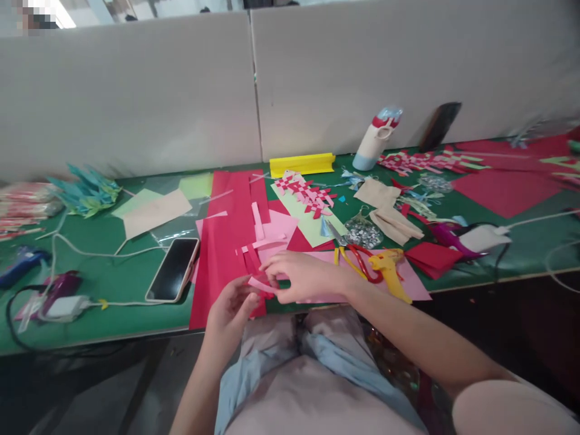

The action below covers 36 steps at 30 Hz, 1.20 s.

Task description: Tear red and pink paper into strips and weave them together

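A narrow pink paper strip stretches between my two hands at the table's front edge. My right hand pinches its right end between thumb and fingers. The fingers of my left hand are curled round the other end, close to red strips partly hidden by my hands. Under and behind them lie a long red paper sheet and a pink sheet with loose pink strips on it. Woven red-and-pink paper pieces rest on a pale green sheet.
Scissors with red handles and a yellow glue gun lie by my right forearm. On the left are a phone and a white cable. A bottle stands before the grey partition.
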Each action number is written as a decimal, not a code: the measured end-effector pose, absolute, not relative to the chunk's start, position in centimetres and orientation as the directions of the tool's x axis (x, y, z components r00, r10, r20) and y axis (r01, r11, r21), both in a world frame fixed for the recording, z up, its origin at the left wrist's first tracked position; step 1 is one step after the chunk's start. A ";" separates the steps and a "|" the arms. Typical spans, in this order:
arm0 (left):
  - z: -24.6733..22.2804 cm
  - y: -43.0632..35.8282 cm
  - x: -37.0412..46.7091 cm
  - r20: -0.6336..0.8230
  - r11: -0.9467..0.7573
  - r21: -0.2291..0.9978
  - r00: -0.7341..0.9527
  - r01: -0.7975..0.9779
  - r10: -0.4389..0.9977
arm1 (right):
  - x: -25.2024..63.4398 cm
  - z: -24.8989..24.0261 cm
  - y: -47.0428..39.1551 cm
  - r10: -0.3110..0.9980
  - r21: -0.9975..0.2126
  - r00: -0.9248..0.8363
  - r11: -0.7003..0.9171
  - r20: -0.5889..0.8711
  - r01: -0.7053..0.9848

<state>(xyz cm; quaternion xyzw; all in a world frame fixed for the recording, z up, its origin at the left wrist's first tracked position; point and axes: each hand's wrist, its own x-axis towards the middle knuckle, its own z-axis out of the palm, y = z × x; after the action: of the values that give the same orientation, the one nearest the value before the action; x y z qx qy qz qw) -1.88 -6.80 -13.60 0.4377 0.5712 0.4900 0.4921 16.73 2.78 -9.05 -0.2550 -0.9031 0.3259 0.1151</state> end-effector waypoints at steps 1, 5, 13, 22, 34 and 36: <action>-13.7 -7.4 -2.0 -0.145 0.150 0.989 -0.146 0.018 0.979 | 16.3 -9.0 2.2 0.510 -0.638 -0.860 0.671 0.029 0.377; -13.8 -9.2 -2.7 -0.162 0.179 0.976 -0.137 0.124 0.977 | 15.0 -9.0 0.4 0.477 -0.633 -0.877 0.660 -0.062 0.404; -15.7 -11.1 -3.8 -0.268 0.259 0.963 -0.316 -0.069 0.910 | 15.3 -11.1 -0.7 0.590 -0.833 -0.782 0.318 -0.200 0.453; -16.3 -11.0 -5.1 -0.286 0.290 0.957 -0.149 0.008 0.947 | 15.8 -12.7 -0.8 0.621 -0.853 -0.735 0.198 -0.272 0.483; -17.4 -10.3 -7.5 -0.296 0.271 0.920 0.048 0.282 0.954 | 15.8 -12.9 -0.4 0.607 -0.846 -0.736 0.186 -0.300 0.499; -17.4 -10.2 -7.8 -0.302 0.270 0.914 0.061 0.302 0.951 | 15.9 -13.0 -0.3 0.612 -0.857 -0.730 0.158 -0.305 0.491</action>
<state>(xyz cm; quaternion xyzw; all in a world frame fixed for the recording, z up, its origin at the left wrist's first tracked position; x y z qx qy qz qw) -7.81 -10.17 -17.39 0.5152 0.6082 0.3153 0.5150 15.87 -0.34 -12.99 -0.3634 -0.7590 0.5373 0.0564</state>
